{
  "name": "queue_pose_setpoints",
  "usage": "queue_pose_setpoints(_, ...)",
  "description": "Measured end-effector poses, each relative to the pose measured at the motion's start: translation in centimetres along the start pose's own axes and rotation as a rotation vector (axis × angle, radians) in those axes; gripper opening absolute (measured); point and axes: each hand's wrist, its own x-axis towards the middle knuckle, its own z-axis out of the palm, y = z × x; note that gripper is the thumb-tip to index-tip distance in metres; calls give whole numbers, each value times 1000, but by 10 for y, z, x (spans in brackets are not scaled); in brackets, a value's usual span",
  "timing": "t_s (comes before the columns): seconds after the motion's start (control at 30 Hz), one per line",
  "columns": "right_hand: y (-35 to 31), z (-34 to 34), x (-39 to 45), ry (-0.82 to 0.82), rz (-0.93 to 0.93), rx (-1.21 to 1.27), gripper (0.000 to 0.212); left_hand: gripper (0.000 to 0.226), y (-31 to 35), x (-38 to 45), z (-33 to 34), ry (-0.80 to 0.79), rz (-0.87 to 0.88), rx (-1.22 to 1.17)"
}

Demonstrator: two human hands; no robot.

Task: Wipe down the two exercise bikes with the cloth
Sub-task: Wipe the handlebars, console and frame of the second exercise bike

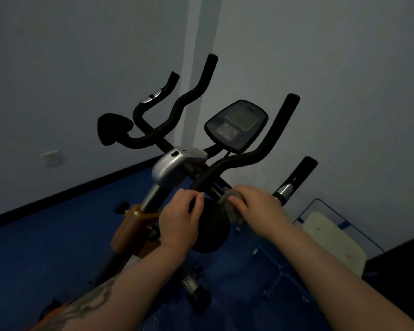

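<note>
An exercise bike [167, 168] with black handlebars, a silver stem cover and an orange frame stands in front of me in dim light. Its console [236, 124] faces me at the centre. My left hand [181, 218] grips the near right elbow pad [212, 231] at its left edge. My right hand [258, 209] presses a small pale cloth [230, 203] against the handlebar tube just right of that pad. The left elbow pad [112, 127] sits further back. A second bike is not identifiable.
A blue floor [46, 247] meets pale walls at a black skirting. A wall socket [53, 158] is low on the left. A pale padded board in a clear frame [330, 237] leans at the right, beside a dark block [402, 271].
</note>
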Motion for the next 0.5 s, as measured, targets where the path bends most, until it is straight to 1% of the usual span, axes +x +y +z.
queue_pose_setpoints(0.07,-15,1,-4,110,33,216,26,18,0,1,0,6,2,-28)
queue_pose_setpoints(0.1,-23,4,-5,117,40,264,28,17,0,2,0,12,-2,-45)
queue_pose_setpoints(0.17,-37,12,-8,101,61,267,31,11,-1,1,1,15,-26,-89)
queue_pose_setpoints(0.23,-51,22,-14,152,140,344,28,12,-3,0,2,8,-45,-128)
queue_pose_setpoints(0.33,-66,39,-36,248,268,531,26,14,-4,0,2,-4,-47,-149)
queue_pose_setpoints(0.43,-69,42,-46,279,339,547,27,13,-2,1,1,-5,-43,-169)
queue_pose_setpoints(0.5,-71,37,-33,261,406,483,28,12,-2,2,0,-2,-29,-180)
